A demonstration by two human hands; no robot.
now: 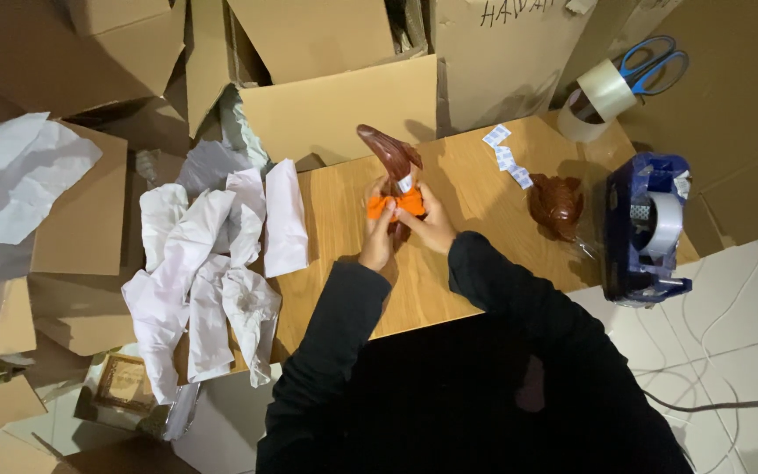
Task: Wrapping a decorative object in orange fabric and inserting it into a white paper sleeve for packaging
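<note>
Over the wooden table (pixel 471 189), both of my hands hold a dark brown curved figurine (pixel 389 151) with an orange piece (pixel 411 203) at its lower end and a small white tag. My left hand (pixel 377 230) grips it from the left, fingers on the orange part. My right hand (pixel 432 221) grips the same spot from the right. Both black sleeves reach in from the bottom. A second brown figurine (pixel 557 204) lies on the table to the right, apart from my hands.
Crumpled white paper sheets (pixel 212 263) pile at the table's left. A blue tape dispenser (pixel 647 228) stands at the right edge; a clear tape roll (pixel 597 99) and blue scissors (pixel 651 63) lie behind it. White packets (pixel 506 156) lie on the table. Cardboard boxes (pixel 335 83) surround it.
</note>
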